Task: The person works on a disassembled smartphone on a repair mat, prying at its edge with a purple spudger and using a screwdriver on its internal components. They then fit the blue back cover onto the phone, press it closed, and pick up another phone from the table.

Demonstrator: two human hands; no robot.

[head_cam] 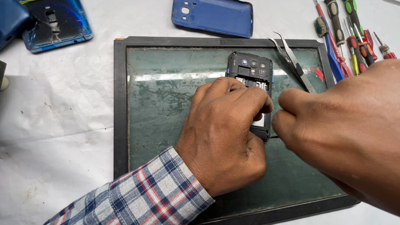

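1. Your left hand [227, 133] sits curled over the phone [251, 77] at the centre of the frame, fingers pressed down on its lower half, so it is clamped on the phone body.
2. The phone lies back-up with its cover off on the glass mat [162, 112]; only the upper part with the camera block shows past your knuckles.
3. Your right hand [337, 125] fills the right of the frame, fingers pinched together on a thin tool [273, 136] whose tip meets the phone's lower right edge; most of that tool is hidden.
4. Risk: if the tip slips off the edge, it could gouge the exposed board or jab your left fingers, which lie just beside it.
5. Risk: too much downward force from the left hand could flex the opened phone against the hard mat.
6. Risk: the tweezers [293, 62] rest at the upper right of the mat, near your right wrist; a sweep of that hand could knock them into the phone.
7. The blue back cover [212, 16] lies at upper centre on the white table [54, 104], well apart.
8. Another phone [56, 23] with cracked blue glass lies at upper left.
9. Screwdrivers [354, 33] with red, green and black handles lie at upper right.
10. No packages or signs show; a small embossed mark on the mat's top frame is too small to tell.
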